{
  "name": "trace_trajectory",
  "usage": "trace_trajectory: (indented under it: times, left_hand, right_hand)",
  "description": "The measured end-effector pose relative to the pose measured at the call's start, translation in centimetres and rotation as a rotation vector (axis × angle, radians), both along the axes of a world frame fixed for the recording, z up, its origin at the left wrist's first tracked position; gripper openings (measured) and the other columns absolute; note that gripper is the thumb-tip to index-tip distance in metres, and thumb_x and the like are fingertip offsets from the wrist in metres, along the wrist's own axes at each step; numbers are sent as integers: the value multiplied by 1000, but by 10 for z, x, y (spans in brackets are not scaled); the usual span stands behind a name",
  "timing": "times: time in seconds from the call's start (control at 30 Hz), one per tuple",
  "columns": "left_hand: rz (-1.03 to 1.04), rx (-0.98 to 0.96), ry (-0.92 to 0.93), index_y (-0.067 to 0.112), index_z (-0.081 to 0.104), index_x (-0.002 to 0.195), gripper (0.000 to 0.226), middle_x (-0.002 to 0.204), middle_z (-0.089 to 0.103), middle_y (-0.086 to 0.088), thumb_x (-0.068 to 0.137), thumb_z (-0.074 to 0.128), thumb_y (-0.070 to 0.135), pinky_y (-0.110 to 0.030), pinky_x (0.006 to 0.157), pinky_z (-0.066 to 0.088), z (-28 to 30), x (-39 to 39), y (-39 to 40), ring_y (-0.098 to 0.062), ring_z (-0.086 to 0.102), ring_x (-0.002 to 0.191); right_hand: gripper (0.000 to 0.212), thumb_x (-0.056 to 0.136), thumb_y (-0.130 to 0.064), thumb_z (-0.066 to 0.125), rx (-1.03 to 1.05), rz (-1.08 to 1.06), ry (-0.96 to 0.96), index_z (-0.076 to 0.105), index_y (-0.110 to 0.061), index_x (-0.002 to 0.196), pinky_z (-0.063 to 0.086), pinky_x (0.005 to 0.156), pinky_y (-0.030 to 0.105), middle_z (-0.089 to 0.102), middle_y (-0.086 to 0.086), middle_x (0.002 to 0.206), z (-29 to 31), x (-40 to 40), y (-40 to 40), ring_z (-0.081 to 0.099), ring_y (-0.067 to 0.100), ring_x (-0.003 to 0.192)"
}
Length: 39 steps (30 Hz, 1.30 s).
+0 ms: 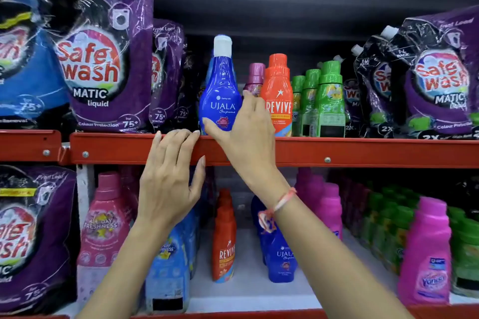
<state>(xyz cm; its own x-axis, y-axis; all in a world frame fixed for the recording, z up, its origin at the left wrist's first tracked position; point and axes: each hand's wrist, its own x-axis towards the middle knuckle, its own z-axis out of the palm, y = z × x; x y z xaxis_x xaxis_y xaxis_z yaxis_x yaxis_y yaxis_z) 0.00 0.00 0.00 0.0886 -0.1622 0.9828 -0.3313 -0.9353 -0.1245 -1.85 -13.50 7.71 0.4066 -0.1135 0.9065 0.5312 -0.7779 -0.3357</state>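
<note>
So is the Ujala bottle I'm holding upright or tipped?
Upright: the Ujala bottle stands on the shelf, white cap up, right hand gripping its base.

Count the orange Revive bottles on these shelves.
2. The upper Revive bottle stands right of the blue Ujala bottle that the right hand grips; the lower Revive bottle stands on the shelf below. Others may hide behind it.

1. Blue plastic bottle (220,96): deep blue, white cap, white lettering, magenta emblem low down.
2. Orange plastic bottle (277,96): orange-red, white lettering, yellow band.
3. Purple foil pouch (103,59): purple and black, red-and-white logo.
4. Green plastic bottles (330,101): bright green, yellow flower print.
5. Metal shelf rail (337,151): red.
</note>
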Motion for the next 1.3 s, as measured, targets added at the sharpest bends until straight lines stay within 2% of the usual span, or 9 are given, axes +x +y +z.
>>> trace_trajectory:
  times: [0.1,0.3,0.53,0.63,0.7,0.83,0.93,1.1,1.3]
  left_hand:
    - [-30,15,-45,1,51,132,42,128,57,-17,97,44,25,-51,113,30,2,2,4,-34,51,122]
    - [-36,14,-64,0,50,133,43,130,56,-18,98,43,25,-52,113,30,-2,4,4,-34,49,125]
    - [-9,27,-70,2,47,137,46,134,54,-17,98,45,25,-51,114,30,-4,6,4,-32,47,129]
    - [-16,9,-55,3,43,140,47,139,51,-16,98,44,25,-51,115,28,-7,6,2,-29,41,134]
    - [-45,-19,-22,4,39,143,50,147,44,-15,98,43,26,-51,115,26,-12,3,-3,-27,32,141]
    - [-72,-54,56,7,33,147,55,156,27,-15,97,45,26,-51,117,22,-21,-4,-12,-25,17,147]
    - [-71,-55,102,7,32,147,55,158,22,-14,97,44,28,-51,118,19,-33,-10,-16,-25,14,148]
    - [-97,-39,178,7,35,146,54,157,26,-10,96,45,28,-54,117,20,-76,-19,-25,-23,18,147]
    - [-122,-21,326,5,50,133,44,152,38,-11,94,49,23,-51,115,26,-132,-18,-32,-24,32,142]
  right_hand:
    - [91,76,-58,67,1,-96,57,33,-4,140,46,88,37,49,11,130,8,3,9,53,31,116]
    - [89,70,-59,70,-15,-182,34,37,-5,133,49,73,38,50,10,124,11,10,16,61,32,104]
    - [90,74,-61,66,46,-105,-75,37,-3,138,46,75,33,51,12,124,23,7,2,60,31,102]
    - [92,74,-62,66,80,-46,-94,35,-6,141,38,77,27,50,10,131,31,-9,-11,56,26,112]
    - [93,73,-62,68,102,-9,-88,36,-9,142,38,83,28,50,8,134,29,-23,-20,54,24,118]
    - [89,67,-65,72,154,76,-67,43,-16,136,40,89,24,55,-1,129,12,-48,-39,55,15,115]
    - [89,59,-67,74,203,128,-13,47,-21,130,49,96,36,60,-5,124,-9,-63,-52,59,12,112]
    - [83,51,-62,78,231,166,104,48,-31,121,53,90,45,62,-10,119,-53,-78,-74,65,19,101]
    - [78,52,-46,85,229,133,268,45,-28,117,49,85,30,60,-7,116,-110,-75,-91,61,13,101]
